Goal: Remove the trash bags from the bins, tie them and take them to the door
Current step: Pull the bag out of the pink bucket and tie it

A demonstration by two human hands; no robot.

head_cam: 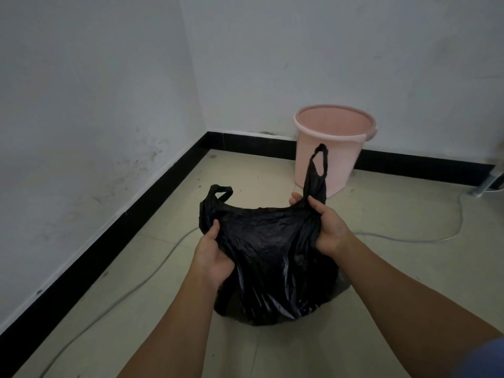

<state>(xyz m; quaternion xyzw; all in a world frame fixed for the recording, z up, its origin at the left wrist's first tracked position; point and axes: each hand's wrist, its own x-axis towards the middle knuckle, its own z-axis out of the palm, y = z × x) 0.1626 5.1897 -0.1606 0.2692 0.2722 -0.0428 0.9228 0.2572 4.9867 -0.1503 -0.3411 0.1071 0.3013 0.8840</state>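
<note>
The left hand (211,257) grips the left side of the black trash bag (272,255), fingers curled round bunched plastic just below the bag's mouth. The right hand (327,227) pinches the bag's right side, thumb on the near face and fingertips showing behind the rim. The bag hangs between the 2 hands, its mouth stretched from one to the other and its full bottom bulging below the wrists, close to the tiled floor (395,282); I cannot tell whether it touches the floor.

The bag has 2 handle loops. The left loop (221,193) sticks up just above the left hand, bent over. The right loop (319,165) stands tall above the right hand.

Beyond the right hand, a pink bin (335,159) stands upright by the wall (300,64), with no liner in it. A white cable (409,238) trails over the floor past both hands. A black baseboard (109,236) runs along the wall, left of the left hand.
</note>
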